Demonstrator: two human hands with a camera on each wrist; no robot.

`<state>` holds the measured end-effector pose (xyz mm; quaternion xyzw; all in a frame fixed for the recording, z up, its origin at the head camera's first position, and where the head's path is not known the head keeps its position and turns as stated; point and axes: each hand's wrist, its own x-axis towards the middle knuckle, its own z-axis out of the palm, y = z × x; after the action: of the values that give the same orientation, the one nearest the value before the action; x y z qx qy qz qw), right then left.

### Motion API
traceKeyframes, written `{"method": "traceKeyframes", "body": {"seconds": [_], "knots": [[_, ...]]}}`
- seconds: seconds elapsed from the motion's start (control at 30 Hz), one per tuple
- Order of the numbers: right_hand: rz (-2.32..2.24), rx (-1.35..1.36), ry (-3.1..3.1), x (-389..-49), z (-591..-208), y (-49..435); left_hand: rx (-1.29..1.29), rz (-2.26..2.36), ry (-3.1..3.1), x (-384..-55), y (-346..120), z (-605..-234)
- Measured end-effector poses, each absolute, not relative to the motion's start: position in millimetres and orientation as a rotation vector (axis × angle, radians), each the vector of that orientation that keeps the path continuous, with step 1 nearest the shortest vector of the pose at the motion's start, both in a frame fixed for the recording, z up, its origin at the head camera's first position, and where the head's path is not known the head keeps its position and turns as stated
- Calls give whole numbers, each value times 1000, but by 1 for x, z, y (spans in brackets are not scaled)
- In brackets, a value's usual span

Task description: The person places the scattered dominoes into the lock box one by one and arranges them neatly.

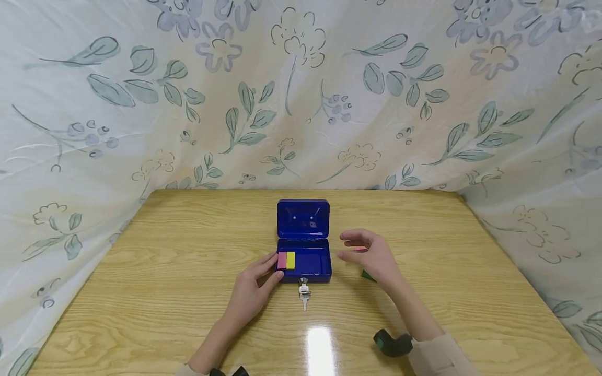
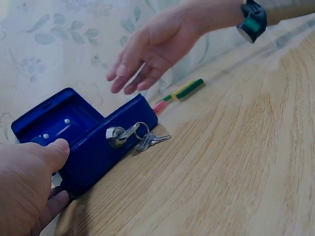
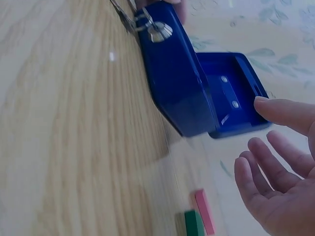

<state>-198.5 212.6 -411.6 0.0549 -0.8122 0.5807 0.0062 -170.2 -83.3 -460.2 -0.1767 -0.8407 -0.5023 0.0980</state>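
A small blue metal cash box [image 1: 316, 279] sits on the table with its lid raised. Inside, at the left, a pink block [image 1: 281, 260] and a yellow block [image 1: 290, 260] lie side by side. My left hand [image 1: 251, 292] grips the box's left side, thumb on the front corner. From the front lock hang keys [image 1: 304, 300] on a ring. To the right of the box, my right hand [image 1: 376, 258] is held above the table with fingers apart and nothing between them. Beneath it lie a green block [image 3: 194, 223] and another pink block [image 3: 204, 211], partly hidden in the head view.
The wood-grain table [image 1: 188, 235] extends around the box. Behind it and along both sides hangs a flower-patterned cloth [image 1: 301, 130]. A yellow piece [image 2: 179, 92] shows beside the green block in the left wrist view. Each wrist wears a dark band [image 2: 252, 22].
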Motion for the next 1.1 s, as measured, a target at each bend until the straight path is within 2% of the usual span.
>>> {"method": "traceKeyframes", "body": {"seconds": [0.43,0.83,1.1], "knots": [[1717,140,-2578,-191,-419,251,-523,-1524,-2479,-168,-84,-458],[1641,392,-2670,-172,-432,295,-524,-1511,-2476,-168,-82,-460],[1578,391,-2755,-174,-442,304,-522,-1518,-2467,-166,-80,-460]]}}
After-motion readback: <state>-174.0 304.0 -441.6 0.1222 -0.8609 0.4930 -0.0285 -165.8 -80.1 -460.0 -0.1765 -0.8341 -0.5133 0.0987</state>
